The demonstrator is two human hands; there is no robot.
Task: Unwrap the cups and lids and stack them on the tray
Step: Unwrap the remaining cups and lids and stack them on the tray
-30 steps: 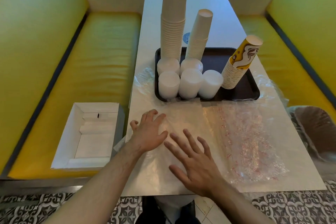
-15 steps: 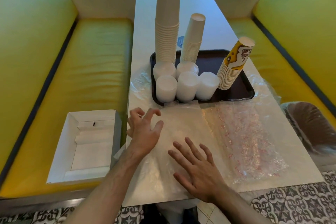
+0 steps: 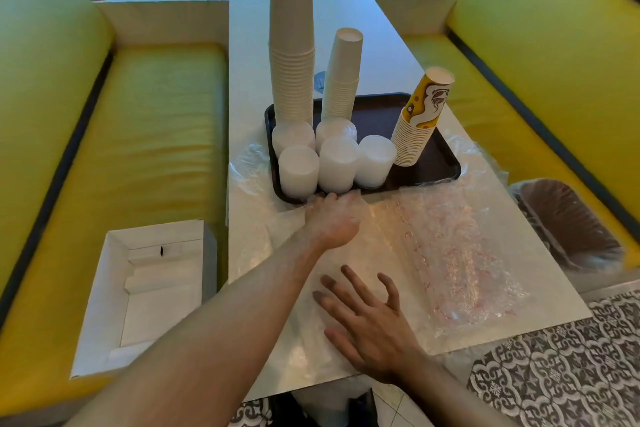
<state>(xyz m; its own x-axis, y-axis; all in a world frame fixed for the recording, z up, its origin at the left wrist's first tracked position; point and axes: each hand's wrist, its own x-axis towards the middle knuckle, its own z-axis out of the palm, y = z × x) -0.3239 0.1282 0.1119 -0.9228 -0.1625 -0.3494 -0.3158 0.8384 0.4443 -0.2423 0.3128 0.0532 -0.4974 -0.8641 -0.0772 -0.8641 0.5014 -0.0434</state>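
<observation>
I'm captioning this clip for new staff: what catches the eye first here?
The tallest stack of paper cups towers at the back left of the dark tray, with white lid stacks clustered in front. Bright yellow bench seats flank the table, where the left hand reaches over clear plastic wrap.

No legible txt or labels anywhere.
</observation>
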